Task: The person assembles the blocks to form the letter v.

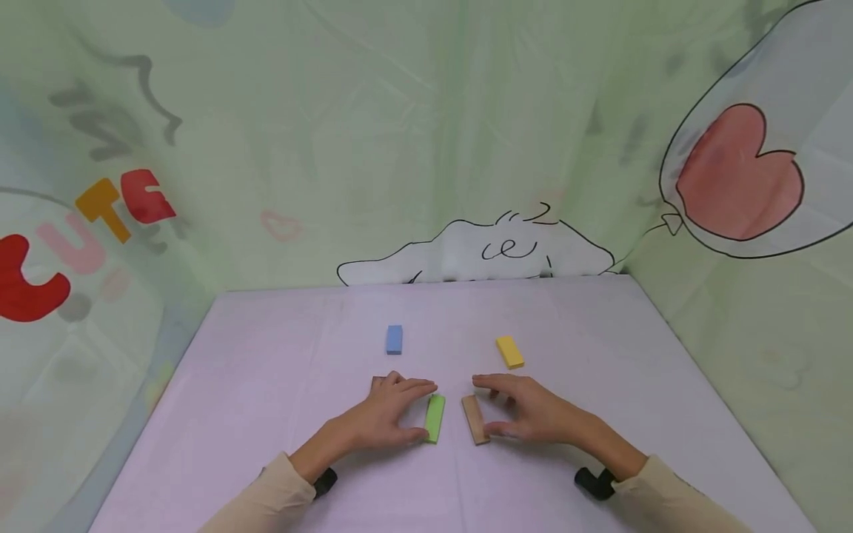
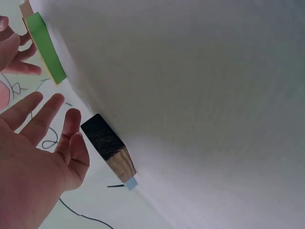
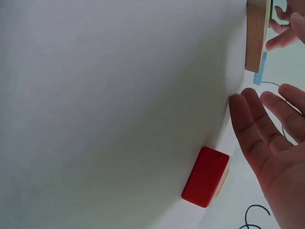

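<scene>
In the head view my left hand [image 1: 385,416] lies around the left side of a green block [image 1: 435,419], thumb by its near end and fingers by its far end. Facing it, my right hand [image 1: 537,409] has its thumb tip beside a light-brown wooden block [image 1: 476,420]. Neither hand curls round a block. A brown block [image 1: 378,382] is mostly hidden behind the left fingers. The left wrist view shows a block with a black face [image 2: 104,136] and wood grain near that hand. A red block [image 3: 206,177] appears below the right fingers in the right wrist view.
Farther back on the pale cloth-covered table [image 1: 266,355] lie a blue block [image 1: 395,340] and a yellow block [image 1: 510,352]. A printed curtain [image 1: 400,148] hangs behind the table and at both sides. Dark wrist cameras [image 1: 594,483] sit under the wrists.
</scene>
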{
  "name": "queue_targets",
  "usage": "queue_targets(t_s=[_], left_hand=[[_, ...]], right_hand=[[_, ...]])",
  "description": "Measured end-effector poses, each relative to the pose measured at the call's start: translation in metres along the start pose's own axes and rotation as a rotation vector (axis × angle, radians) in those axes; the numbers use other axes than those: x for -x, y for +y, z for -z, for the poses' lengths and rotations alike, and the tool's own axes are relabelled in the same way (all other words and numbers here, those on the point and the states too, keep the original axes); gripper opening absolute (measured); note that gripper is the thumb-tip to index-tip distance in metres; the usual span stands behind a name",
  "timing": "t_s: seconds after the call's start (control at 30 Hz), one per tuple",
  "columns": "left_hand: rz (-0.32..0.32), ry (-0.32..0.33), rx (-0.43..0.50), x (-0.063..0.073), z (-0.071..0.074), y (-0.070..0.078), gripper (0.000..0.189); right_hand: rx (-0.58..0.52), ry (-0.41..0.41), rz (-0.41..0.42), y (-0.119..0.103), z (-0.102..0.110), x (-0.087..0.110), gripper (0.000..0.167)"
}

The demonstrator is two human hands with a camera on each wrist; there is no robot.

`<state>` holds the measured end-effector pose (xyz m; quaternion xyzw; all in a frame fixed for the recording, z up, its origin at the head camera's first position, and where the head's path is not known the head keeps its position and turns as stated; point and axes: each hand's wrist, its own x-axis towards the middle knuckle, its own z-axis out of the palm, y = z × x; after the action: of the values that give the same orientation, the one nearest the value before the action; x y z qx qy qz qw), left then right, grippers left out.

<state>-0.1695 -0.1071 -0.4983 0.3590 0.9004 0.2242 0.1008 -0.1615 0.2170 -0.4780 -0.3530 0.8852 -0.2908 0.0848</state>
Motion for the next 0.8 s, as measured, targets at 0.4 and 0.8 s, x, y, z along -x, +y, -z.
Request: queue_targets(t_s=[0.4, 0.8], left_hand=[[-0.084, -0.021, 0.031, -0.0031, 0.0074, -0.0053, 0.067], [-0.042, -0.05, 0.004, -0.0047, 0.0023, -0.0063, 0.07]], right_hand=[[-0.246, -0.101, -0.108, 0.0057, -0.0015, -0.0049, 0.074], [-0.234, -0.119, -0.123, 0.0033, -0.0021, -0.0047, 0.075]])
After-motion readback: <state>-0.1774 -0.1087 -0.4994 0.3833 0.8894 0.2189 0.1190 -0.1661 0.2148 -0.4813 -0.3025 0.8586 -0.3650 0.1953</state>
